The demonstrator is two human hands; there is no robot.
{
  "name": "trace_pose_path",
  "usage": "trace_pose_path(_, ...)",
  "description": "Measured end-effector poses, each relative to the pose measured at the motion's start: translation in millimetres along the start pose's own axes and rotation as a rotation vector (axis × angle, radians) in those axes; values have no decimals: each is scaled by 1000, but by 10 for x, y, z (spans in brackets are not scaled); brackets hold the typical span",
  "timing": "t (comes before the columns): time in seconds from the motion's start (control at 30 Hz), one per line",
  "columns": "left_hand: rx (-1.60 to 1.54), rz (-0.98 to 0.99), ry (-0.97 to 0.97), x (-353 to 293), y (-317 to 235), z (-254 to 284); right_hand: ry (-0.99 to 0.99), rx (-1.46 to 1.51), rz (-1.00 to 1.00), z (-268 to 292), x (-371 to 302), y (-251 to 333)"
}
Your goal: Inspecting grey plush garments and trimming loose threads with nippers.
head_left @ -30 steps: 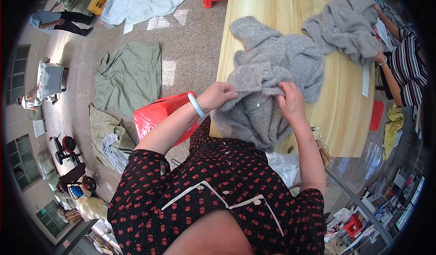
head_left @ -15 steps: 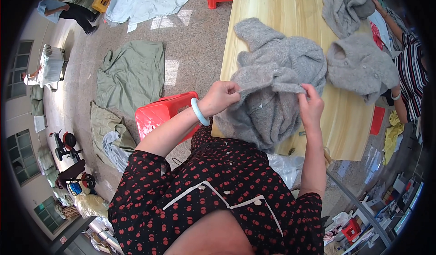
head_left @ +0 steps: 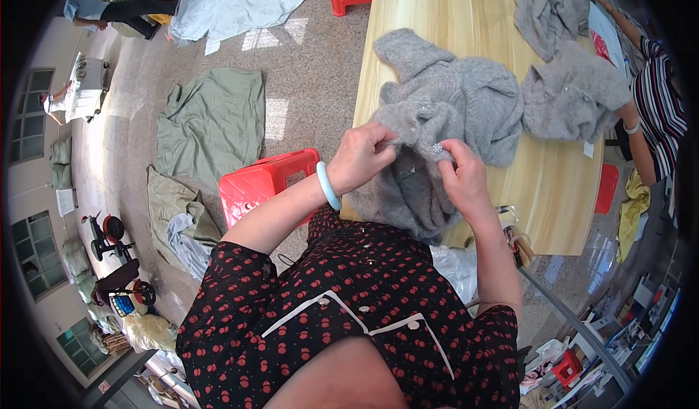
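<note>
A fuzzy grey knit cardigan (head_left: pixel 477 107) lies bunched at the near left part of the wooden table (head_left: pixel 542 205), its near part drooping toward my lap. My left hand (head_left: pixel 362 155), with a pale bangle on the wrist, pinches one edge of the knit. Close by on the right, my right hand (head_left: pixel 464 178) pinches another edge, with a sparkly button (head_left: pixel 437 148) at its fingertips. Between the hands the cloth is gathered, and a small pale tag shows inside the fold below.
Across the table at right, a co-worker in a striped top (head_left: pixel 659 96) handles another grey cardigan (head_left: pixel 571 96); a further one (head_left: pixel 550 12) lies beyond. A red stool (head_left: pixel 266 179) stands left of the table. Green cloth (head_left: pixel 215 118) covers part of the floor.
My right hand has moved left toward my left hand, and the stretched edge has gone slack and gathered. The sparkly button now shows. The co-worker's cardigan has shifted slightly.
</note>
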State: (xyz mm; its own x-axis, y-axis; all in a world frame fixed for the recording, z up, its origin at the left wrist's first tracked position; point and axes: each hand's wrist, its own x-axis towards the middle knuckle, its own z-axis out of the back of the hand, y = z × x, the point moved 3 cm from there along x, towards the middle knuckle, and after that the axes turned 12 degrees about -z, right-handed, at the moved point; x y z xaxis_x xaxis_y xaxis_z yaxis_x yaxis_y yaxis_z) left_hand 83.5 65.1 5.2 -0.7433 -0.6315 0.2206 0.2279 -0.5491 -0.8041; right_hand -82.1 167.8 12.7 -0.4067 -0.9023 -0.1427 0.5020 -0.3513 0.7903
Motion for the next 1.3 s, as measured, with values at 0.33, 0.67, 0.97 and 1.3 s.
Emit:
trace_pose_path(0.33, -406, 284, 71, -52, 35, -83, 72, 145, 134, 25, -73, 381)
trace_pose_path(0.67, -796, 384, 33, -27, -6, -193, 40, 216, -11, -124, 33, 310)
trace_pose_path(0.97, -302, 90, -191, -46, -102, -288, -99, 49, 115, -187, 95, 325)
trace_pose_path(1.3, -744, 278, -90, -84, 108, -436, -75, 125, 25, -340, 121, 137)
